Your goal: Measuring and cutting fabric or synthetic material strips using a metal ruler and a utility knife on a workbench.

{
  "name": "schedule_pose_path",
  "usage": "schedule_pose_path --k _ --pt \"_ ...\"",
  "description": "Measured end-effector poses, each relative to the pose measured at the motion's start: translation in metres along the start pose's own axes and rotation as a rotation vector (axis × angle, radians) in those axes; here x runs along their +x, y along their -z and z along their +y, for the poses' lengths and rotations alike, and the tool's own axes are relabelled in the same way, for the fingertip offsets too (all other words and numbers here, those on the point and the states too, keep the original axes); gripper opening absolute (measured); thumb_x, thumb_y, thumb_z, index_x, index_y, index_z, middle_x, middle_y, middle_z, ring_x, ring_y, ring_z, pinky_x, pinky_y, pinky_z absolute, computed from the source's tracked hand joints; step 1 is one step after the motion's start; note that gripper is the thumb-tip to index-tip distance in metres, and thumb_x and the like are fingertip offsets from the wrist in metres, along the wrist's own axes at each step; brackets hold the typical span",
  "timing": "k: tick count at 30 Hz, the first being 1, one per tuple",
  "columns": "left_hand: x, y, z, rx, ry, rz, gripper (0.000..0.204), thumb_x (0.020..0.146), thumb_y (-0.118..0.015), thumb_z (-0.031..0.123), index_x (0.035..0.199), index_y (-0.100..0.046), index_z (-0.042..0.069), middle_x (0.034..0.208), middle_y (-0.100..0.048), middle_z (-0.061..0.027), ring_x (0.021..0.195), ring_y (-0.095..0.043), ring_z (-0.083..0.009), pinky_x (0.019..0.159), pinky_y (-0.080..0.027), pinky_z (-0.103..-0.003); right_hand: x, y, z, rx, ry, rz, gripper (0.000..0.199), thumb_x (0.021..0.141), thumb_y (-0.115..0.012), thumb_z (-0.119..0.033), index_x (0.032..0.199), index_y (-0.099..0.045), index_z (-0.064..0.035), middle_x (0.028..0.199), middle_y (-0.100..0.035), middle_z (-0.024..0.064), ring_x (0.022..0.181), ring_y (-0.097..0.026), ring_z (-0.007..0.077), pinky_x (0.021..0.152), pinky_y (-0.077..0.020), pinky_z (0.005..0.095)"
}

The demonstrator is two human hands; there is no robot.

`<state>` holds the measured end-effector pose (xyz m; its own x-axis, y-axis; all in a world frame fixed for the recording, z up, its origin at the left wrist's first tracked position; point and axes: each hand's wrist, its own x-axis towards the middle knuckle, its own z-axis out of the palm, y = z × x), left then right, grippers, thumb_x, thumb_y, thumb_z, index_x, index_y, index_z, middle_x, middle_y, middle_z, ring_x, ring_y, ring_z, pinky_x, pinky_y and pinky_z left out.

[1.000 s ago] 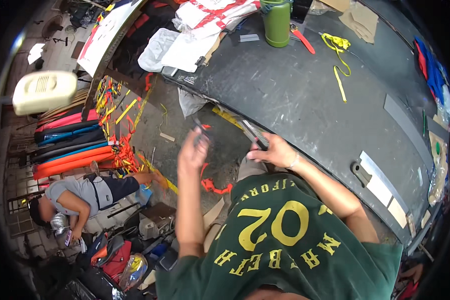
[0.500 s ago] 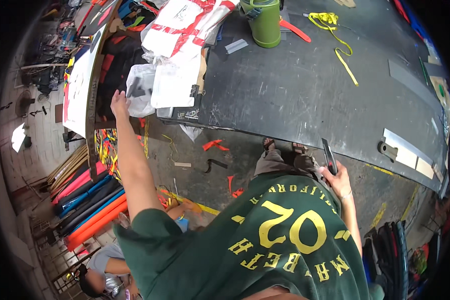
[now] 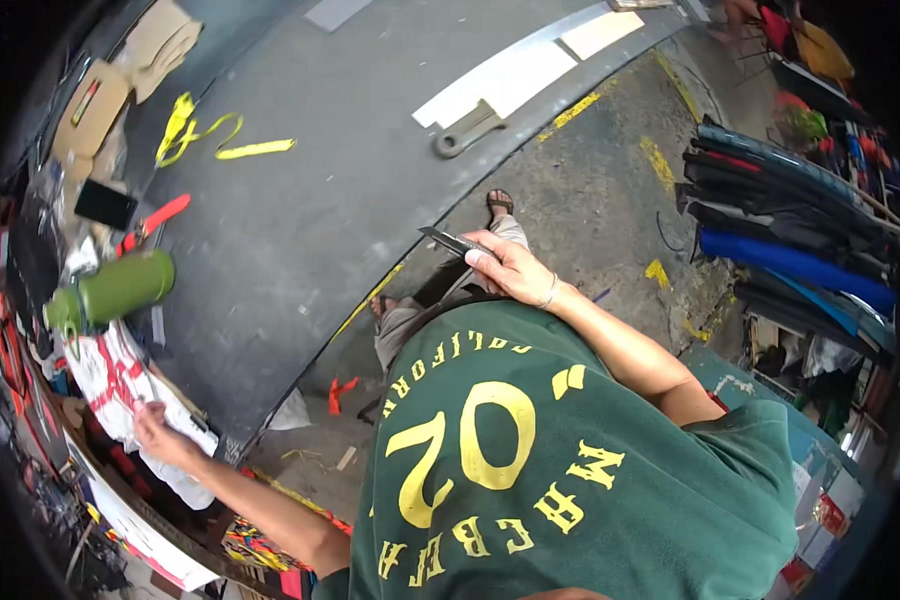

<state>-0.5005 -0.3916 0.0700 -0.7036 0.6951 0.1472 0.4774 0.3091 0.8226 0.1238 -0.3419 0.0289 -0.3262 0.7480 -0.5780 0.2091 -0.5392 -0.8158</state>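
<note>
My right hand (image 3: 510, 268) is closed around a black utility knife (image 3: 448, 242), its dark blade pointing left over the near edge of the black-topped table (image 3: 300, 240). Out to the left, my left hand (image 3: 165, 438) hovers by a white plastic bag with red stripes (image 3: 105, 375). Its fingers look loosely parted and somewhat blurred, with nothing visible in them. A green jug (image 3: 125, 287) lies beyond that hand, beside the bag. Farther along the table are a red strip-like thing (image 3: 165, 212), a black phone (image 3: 105, 204) and a loose yellow strap (image 3: 255, 149).
Pale flat pieces (image 3: 530, 80) and a grey ring-ended tool (image 3: 470, 130) lie by the table's edge. Rolled dark and blue materials (image 3: 790, 260) are stacked at right. Orange scraps (image 3: 341, 394) lie on the floor. Brown cardboard (image 3: 90, 110) rests at far left.
My view has swung to the right, so the table and jug now appear farther left. My left hand has shifted toward the striped bag in view; my right hand still holds the knife.
</note>
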Motion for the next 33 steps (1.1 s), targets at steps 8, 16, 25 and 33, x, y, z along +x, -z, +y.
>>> schedule_pose_path --k 8,16,25,33 --pt "-0.233 -0.337 0.264 -0.049 -0.147 -0.679 0.015 0.096 -0.073 0.009 0.107 -0.076 0.0 0.106 -0.074 -0.0108 0.102 -0.068 -0.0188 0.092 -0.053 -0.031 0.018 0.196 0.028 -0.214 0.199 0.295 0.041 0.108 -0.049 -0.013 0.147 -0.041 -0.0028 0.098 -0.065 0.0069 0.071 -0.063 0.0113 0.066 -0.0543 0.029" --pt "-0.254 -0.554 0.355 0.183 -0.672 -0.85 0.026 0.097 -0.066 0.011 0.122 -0.071 0.003 0.122 -0.069 -0.0156 0.11 -0.065 -0.0385 0.094 -0.053 -0.046 0.066 0.297 -0.027 -0.541 0.395 0.391 0.052 0.107 -0.049 -0.01 0.157 -0.035 -0.0062 0.134 -0.063 0.0166 0.093 -0.069 0.0303 0.082 -0.0572 0.0396" --pt "-0.258 -0.596 0.354 0.495 -0.796 -0.814 0.038 0.093 -0.068 0.012 0.131 -0.068 0.008 0.123 -0.065 -0.0132 0.111 -0.064 -0.0336 0.093 -0.056 -0.042 0.121 0.307 -0.05 -0.654 0.346 0.376 0.05 0.102 -0.052 -0.008 0.151 -0.045 -0.0166 0.119 -0.061 0.0208 0.094 -0.065 0.0465 0.079 -0.0561 0.0536" --pt "-0.254 -0.591 0.35 0.611 -0.831 -0.805 0.047 0.087 -0.068 0.004 0.134 -0.066 0.01 0.119 -0.063 -0.0102 0.11 -0.064 -0.0303 0.09 -0.058 -0.035 0.135 0.291 -0.048 -0.745 0.296 0.344 0.051 0.101 -0.053 -0.008 0.15 -0.046 -0.0188 0.111 -0.06 0.0179 0.086 -0.066 0.0438 0.071 -0.0574 0.0517"
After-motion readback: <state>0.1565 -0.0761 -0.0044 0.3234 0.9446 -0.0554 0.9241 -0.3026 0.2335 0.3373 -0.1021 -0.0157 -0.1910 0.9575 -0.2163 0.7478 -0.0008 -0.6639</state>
